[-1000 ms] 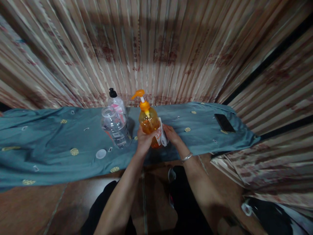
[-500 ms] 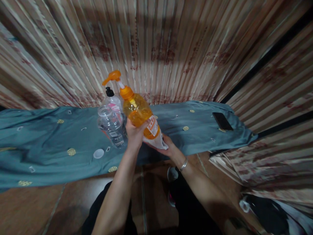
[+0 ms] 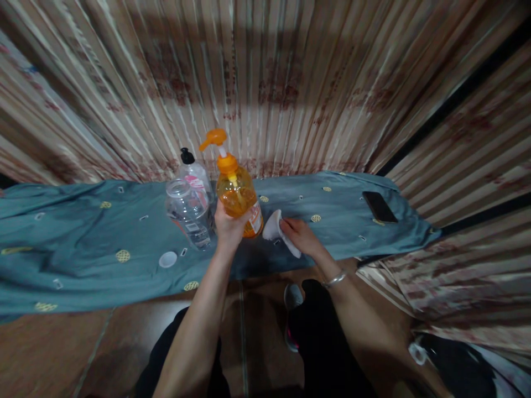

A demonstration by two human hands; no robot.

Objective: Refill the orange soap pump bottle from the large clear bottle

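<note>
My left hand (image 3: 230,228) is wrapped round the lower part of an orange pump bottle (image 3: 237,193), which is nearly upright over the cloth-covered surface. Its pump head points left, and amber liquid shows through the clear wall. To the right of the bottle, apart from it, my right hand (image 3: 299,234) grips a folded white cloth (image 3: 274,225). Just left of the orange bottle stand an uncapped clear plastic bottle (image 3: 188,213) and, behind it, a clear bottle with a black pump (image 3: 194,176). A round white lid (image 3: 168,259) lies in front of them.
A teal patterned cloth (image 3: 95,232) covers the long narrow surface. Towards its right end lies a black phone (image 3: 379,207). A pleated curtain (image 3: 265,83) hangs behind and on the right, with a dark bar (image 3: 452,105) across it. Tiled floor lies below.
The orange bottle has gone from tilted to nearly upright and lower. My right hand has moved right, taking the white cloth away from the bottle's base.
</note>
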